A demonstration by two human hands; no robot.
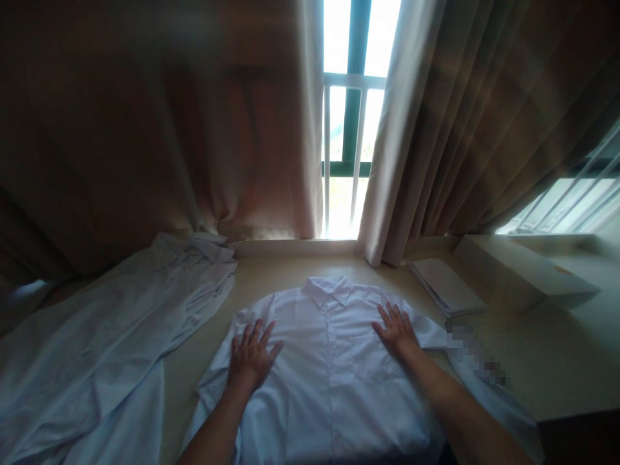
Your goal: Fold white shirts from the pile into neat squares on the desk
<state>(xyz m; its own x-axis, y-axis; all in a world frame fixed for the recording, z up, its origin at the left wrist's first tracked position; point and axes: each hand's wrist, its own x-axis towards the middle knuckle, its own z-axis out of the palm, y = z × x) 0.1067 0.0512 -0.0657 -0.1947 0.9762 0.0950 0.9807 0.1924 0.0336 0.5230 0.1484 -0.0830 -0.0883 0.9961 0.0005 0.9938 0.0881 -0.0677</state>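
A white button-up shirt (310, 361) lies spread front side up, its collar pointing away from me. My left hand (252, 355) rests flat on the shirt's left side below the shoulder, fingers spread. On the other side, my right hand (396, 328) lies flat near the chest pocket, its fingers also apart. Neither hand grips the cloth. The right sleeve reaches out past my right forearm, and the shirt's lower hem is out of view.
Piled white garments (106, 329) cover the left side. At the back right are a folded white cloth or packet (448, 284) and a pale box (527, 268). Behind the table (271, 255), brown curtains (261, 148) hang around a bright barred window (356, 123).
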